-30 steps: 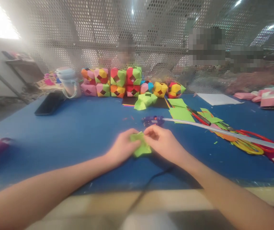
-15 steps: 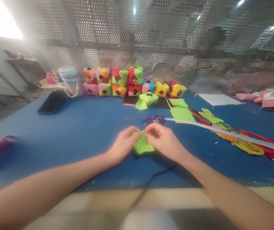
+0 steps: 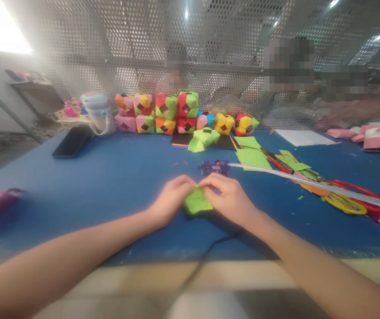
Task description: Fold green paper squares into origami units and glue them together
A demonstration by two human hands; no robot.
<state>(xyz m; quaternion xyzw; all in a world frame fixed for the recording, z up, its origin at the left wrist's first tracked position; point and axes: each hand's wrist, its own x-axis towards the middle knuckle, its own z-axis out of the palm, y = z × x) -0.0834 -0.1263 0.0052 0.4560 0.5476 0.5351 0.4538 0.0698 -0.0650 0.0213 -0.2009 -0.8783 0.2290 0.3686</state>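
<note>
A folded piece of green paper [image 3: 198, 202] is held low over the blue table, near its front side. My left hand [image 3: 174, 197] pinches its left edge, the fingertips partly behind the paper. On the other side my right hand [image 3: 227, 195] grips the upper right corner between thumb and fingers. Just beyond the hands lies a purple glue gun [image 3: 214, 167] with a long clear glue stick [image 3: 296, 178] reaching to the right. Behind that, another folded green paper piece [image 3: 203, 139] rests on a stack of dark and coloured sheets [image 3: 180, 140].
Colourful folded paper balls [image 3: 166, 106] stand in a row at the back, before a perforated metal screen. To the left are a phone [image 3: 72, 141] and a pale tumbler [image 3: 97, 113]. Green sheets [image 3: 253, 159], yellow-handled scissors [image 3: 344, 205] and paper scraps lie to the right.
My right hand has shifted slightly left, its fingers closing nearer to my left hand at the paper's top edge. The green paper stays in both hands.
</note>
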